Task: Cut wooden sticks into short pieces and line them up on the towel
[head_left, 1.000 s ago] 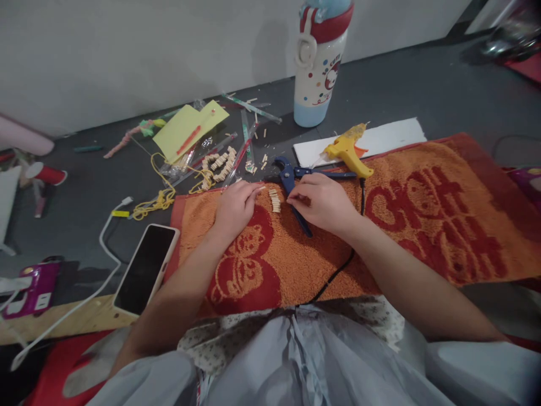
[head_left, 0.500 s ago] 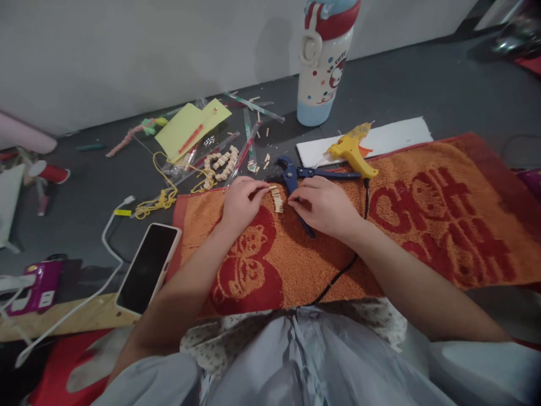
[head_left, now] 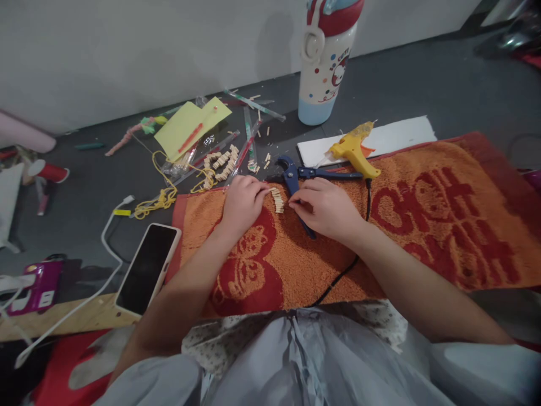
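My left hand (head_left: 243, 204) rests on the orange and red towel (head_left: 422, 214), fingers curled, its fingertips touching the left end of a short row of small wooden stick pieces (head_left: 277, 199). My right hand (head_left: 325, 207) lies just right of that row, fingers bent in a pinch by the pieces, and it covers part of the blue-handled cutter (head_left: 296, 179). What, if anything, either hand pinches is too small to make out. A yellow glue gun (head_left: 354, 152) lies just beyond my right hand, its black cord running back under my wrist.
A white and blue bottle (head_left: 324, 62) stands at the back by the wall. A white foam strip (head_left: 397, 136), more stick pieces (head_left: 220, 163), yellow paper (head_left: 190, 127), yellow cord (head_left: 158, 200), wrapped sticks (head_left: 249, 141), a phone (head_left: 146, 269) and a white cable (head_left: 107, 237) lie around.
Both hands have closed in slightly on the row of wooden pieces; my left fingertips now reach its left end. The view has shifted a little.
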Tool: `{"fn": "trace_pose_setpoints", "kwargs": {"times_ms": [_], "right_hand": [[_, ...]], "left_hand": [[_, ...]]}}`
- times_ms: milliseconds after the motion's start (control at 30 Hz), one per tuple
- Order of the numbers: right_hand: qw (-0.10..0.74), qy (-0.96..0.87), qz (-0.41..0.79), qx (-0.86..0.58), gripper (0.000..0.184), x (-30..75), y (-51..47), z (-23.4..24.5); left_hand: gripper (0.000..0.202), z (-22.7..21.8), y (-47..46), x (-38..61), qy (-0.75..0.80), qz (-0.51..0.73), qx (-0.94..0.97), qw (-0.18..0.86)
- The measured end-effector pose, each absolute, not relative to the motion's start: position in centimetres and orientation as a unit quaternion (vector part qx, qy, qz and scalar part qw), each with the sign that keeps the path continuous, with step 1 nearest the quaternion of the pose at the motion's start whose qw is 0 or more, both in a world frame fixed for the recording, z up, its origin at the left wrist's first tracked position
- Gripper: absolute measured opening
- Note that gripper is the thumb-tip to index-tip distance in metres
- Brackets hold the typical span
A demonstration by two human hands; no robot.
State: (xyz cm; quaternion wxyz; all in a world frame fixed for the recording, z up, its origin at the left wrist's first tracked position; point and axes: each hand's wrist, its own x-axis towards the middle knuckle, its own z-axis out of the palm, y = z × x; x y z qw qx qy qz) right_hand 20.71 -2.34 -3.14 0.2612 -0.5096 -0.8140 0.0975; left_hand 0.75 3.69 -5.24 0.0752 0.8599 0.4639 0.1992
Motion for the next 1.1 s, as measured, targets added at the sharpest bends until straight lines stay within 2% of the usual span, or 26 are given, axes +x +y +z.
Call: {"fn": "trace_pose_setpoints", "kwargs": {"times_ms": [167,367,533,900,1100], "right_hand": [[0.241,-0.825,0.084,-0.504,0.023,20.4,-2.3,-3.3],[0.170,-0.844,0.015,-0.508,0.038,19.8,-2.1,-3.5],[0.143,-0.844,0.019,-0.517,0.037,19.4,-2.1,-3.5],[0.200,-0.828,0.045,-0.522,0.037,19.9,-2.0,-3.9],[0.187,-0.830,0.044,-0.524,0.034,20.0,-2.0,-3.8]], "left_hand": [[0.018,-5.2,3.7,0.9,0.464,0.199,0.859,0.087],[0.017,-5.4,3.8,0.8,0.459,0.203,0.861,0.086],[0.018,-5.4,3.8,0.9,0.463,0.206,0.858,0.086],[0.018,-5.3,3.8,0.8,0.460,0.208,0.858,0.098],[0.017,-5.3,3.8,0.8,0.459,0.205,0.859,0.100]]}}
